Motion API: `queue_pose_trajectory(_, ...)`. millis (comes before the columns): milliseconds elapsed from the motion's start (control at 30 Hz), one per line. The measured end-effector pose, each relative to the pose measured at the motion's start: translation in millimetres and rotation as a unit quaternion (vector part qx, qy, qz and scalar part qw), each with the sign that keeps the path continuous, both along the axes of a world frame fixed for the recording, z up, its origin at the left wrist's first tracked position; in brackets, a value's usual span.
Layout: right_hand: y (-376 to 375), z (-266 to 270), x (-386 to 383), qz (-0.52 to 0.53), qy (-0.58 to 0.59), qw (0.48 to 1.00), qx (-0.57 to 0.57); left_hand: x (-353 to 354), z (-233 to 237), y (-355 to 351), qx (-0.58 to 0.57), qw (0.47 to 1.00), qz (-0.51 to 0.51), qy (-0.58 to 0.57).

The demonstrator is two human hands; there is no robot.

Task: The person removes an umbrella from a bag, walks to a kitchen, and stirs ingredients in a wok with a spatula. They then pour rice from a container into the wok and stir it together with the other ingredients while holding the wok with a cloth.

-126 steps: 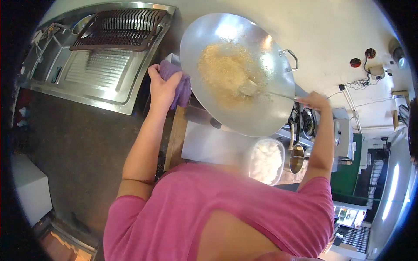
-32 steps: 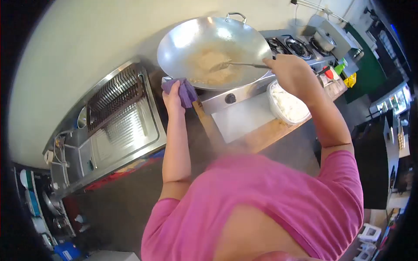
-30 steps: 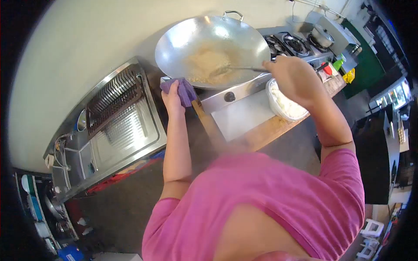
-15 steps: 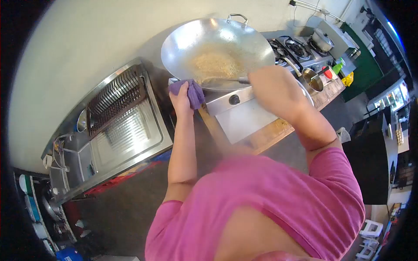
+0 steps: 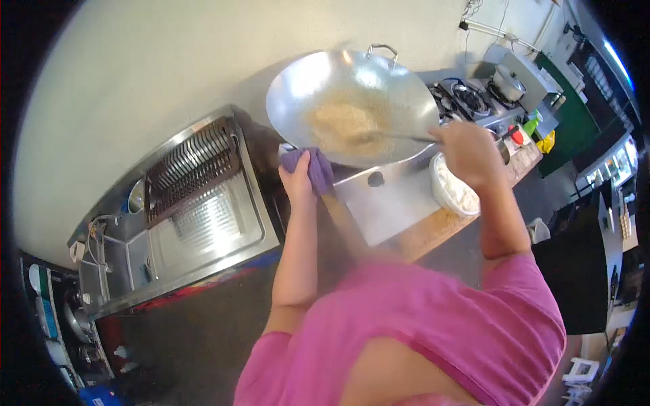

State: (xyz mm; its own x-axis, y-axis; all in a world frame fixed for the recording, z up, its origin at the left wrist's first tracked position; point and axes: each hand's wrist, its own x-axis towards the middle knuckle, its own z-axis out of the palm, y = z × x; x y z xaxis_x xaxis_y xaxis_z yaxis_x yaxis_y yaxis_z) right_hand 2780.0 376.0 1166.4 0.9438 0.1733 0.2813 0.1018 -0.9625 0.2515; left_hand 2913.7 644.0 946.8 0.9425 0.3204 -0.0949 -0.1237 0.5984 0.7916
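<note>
A large metal wok (image 5: 288, 101) sits on the stove by the wall, with a loose, light-brown, grainy food (image 5: 338, 120) spread in its bottom. My left hand (image 5: 296, 183) is closed round a folded purple cloth (image 5: 320, 170), pressed against the near-left rim of the wok where a handle is mostly covered. Closed round the end of a long-handled cooking utensil (image 5: 403, 136) is my right hand (image 5: 468, 154), above the right rim. The utensil's head lies in the food, too blurred to tell its shape. Below my right hand stands a white bowl (image 5: 440, 191) of white, lumpy contents.
To the left is a steel sink unit (image 5: 254, 233) with a dark dish rack (image 5: 193, 169). Gas burners (image 5: 470, 98) and a lidded pot (image 5: 508, 82) are at the back right. A wooden table edge (image 5: 423, 245) runs in front of the stove.
My right hand has drawn back to the right, and the utensil's head has shifted from the near-left rim toward the middle of the food. The white bowl is now uncovered. The whole view has shifted slightly.
</note>
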Motion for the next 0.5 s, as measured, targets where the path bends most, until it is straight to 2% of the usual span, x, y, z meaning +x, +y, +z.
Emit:
queue_pose_trajectory(133,-8,1,-28,0.033,-0.025,0.999,0.026,-2,8,-4,0.001,1.000,-0.019,-0.014)
queue_pose_trajectory(200,-8,-32,-4,-0.028,0.016,0.999,0.010,-3,6,-5,0.008,0.999,0.007,-0.046)
queue_pose_trajectory(267,-19,-88,36,-0.045,0.052,0.994,0.079,-6,7,-6,0.022,0.998,-0.002,-0.052)
queue_pose_trajectory(333,-13,-115,57,-0.001,0.032,0.994,0.103,-4,-1,-4,0.040,0.999,0.012,-0.033)
queue_pose_trajectory(400,-13,-130,56,-0.018,0.036,0.988,0.151,-13,-6,1,0.045,0.998,-0.007,-0.038)
queue_pose_trajectory(467,-10,-129,47,-0.032,0.039,0.979,0.199,-24,-16,12,0.006,0.997,-0.059,-0.048)
queue_pose_trajectory(500,-6,-116,30,-0.042,0.039,0.968,0.245,-36,-15,19,-0.007,0.980,-0.162,-0.119)
